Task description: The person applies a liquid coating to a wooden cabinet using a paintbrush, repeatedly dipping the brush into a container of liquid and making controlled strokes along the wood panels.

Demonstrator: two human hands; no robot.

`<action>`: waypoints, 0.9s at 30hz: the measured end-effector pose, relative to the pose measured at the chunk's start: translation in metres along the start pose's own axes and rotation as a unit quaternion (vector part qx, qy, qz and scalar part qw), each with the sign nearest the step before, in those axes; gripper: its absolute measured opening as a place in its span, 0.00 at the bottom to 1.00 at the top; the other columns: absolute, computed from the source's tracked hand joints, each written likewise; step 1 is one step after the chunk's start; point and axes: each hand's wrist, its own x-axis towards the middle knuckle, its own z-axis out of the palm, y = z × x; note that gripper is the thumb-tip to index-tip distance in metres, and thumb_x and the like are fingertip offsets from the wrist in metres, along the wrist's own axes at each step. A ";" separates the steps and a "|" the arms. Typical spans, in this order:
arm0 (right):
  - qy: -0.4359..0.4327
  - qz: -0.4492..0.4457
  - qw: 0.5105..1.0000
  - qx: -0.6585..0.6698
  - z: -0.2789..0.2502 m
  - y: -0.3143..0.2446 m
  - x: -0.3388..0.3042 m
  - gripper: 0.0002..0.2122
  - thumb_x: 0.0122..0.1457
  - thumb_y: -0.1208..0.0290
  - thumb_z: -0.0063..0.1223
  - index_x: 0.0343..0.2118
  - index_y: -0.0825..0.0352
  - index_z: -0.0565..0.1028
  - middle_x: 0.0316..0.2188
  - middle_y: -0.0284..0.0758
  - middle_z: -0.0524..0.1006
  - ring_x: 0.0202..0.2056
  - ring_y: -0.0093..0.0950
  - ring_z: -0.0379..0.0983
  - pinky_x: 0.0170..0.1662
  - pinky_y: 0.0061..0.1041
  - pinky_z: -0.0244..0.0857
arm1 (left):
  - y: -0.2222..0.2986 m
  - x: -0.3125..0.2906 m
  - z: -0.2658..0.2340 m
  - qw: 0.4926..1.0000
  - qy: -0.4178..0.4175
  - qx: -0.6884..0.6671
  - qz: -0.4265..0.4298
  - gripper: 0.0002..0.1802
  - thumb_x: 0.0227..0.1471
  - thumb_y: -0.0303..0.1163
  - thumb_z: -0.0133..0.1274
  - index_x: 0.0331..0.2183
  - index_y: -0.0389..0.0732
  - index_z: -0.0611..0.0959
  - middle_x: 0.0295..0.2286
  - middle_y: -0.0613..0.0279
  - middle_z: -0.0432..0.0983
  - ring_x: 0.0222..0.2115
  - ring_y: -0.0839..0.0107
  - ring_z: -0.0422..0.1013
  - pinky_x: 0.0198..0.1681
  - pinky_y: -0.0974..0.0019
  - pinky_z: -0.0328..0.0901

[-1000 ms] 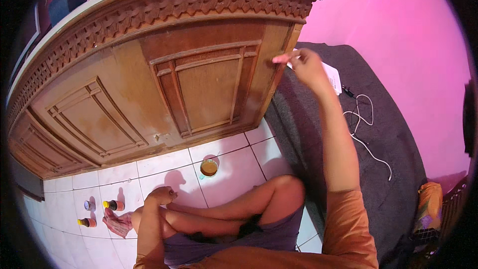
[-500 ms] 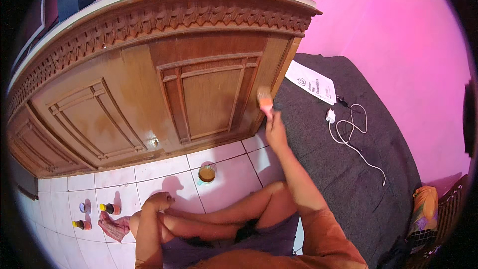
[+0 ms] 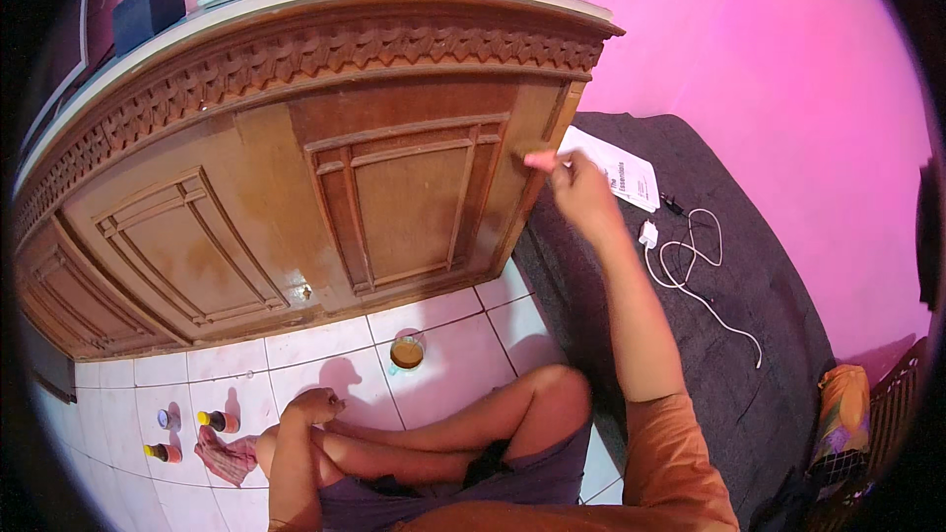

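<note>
My right hand (image 3: 583,195) is raised at the right edge of the brown wooden cabinet (image 3: 264,143), fingers closed around the pink handle of a paintbrush (image 3: 539,161). The brush lies almost level; its bristles are hard to make out against the wood. A framed door panel (image 3: 409,207) is just left of it. Over my crossed legs, my left hand (image 3: 313,406) rests near the knee with its fingers curled; whether anything is inside is hidden. On the tiles between me and the cabinet stands a clear cup (image 3: 406,354) of brown liquid.
Two yellow-capped bottles (image 3: 219,422), a small round container (image 3: 168,420) and a pinkish cloth (image 3: 227,458) sit on the floor at left. To the right, a dark grey mattress-like surface (image 3: 641,335) carries white papers (image 3: 631,177) and a charger with white cable (image 3: 647,233).
My right hand has moved up and to the right along the cabinet edge, and the brush has turned from upright to nearly level. My left hand stays put.
</note>
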 end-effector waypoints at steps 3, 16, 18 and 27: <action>0.046 0.024 0.998 -0.021 -0.035 -0.046 0.006 0.12 0.65 0.68 0.45 0.44 0.73 0.72 0.32 0.55 0.79 0.40 0.51 0.78 0.43 0.42 0.69 | 0.002 0.001 -0.001 1.000 -0.028 -0.005 -0.003 0.28 0.55 0.55 0.52 0.40 0.37 0.83 0.37 0.45 0.82 0.41 0.52 0.77 0.46 0.55 0.70; -0.046 0.083 0.995 -0.029 0.124 0.099 -0.127 0.12 0.66 0.67 0.42 0.47 0.69 0.66 0.44 0.57 0.75 0.44 0.58 0.72 0.47 0.51 0.66 | 0.007 -0.006 -0.001 1.000 -0.002 -0.026 -0.015 0.26 0.55 0.52 0.52 0.38 0.36 0.83 0.33 0.46 0.82 0.37 0.51 0.77 0.43 0.53 0.70; -0.083 0.118 0.989 -0.038 0.128 0.115 -0.145 0.12 0.65 0.68 0.43 0.47 0.69 0.66 0.43 0.57 0.76 0.44 0.58 0.72 0.47 0.51 0.66 | 0.005 -0.001 0.001 1.000 0.005 -0.006 0.000 0.26 0.55 0.52 0.52 0.38 0.37 0.83 0.32 0.46 0.82 0.36 0.51 0.77 0.43 0.53 0.70; -0.093 0.187 0.978 0.001 0.106 0.078 -0.141 0.16 0.61 0.71 0.50 0.50 0.72 0.70 0.44 0.56 0.77 0.45 0.52 0.76 0.49 0.45 0.69 | 0.003 -0.008 0.000 0.999 0.012 -0.036 0.016 0.26 0.55 0.52 0.52 0.38 0.37 0.83 0.32 0.47 0.82 0.34 0.52 0.78 0.41 0.54 0.70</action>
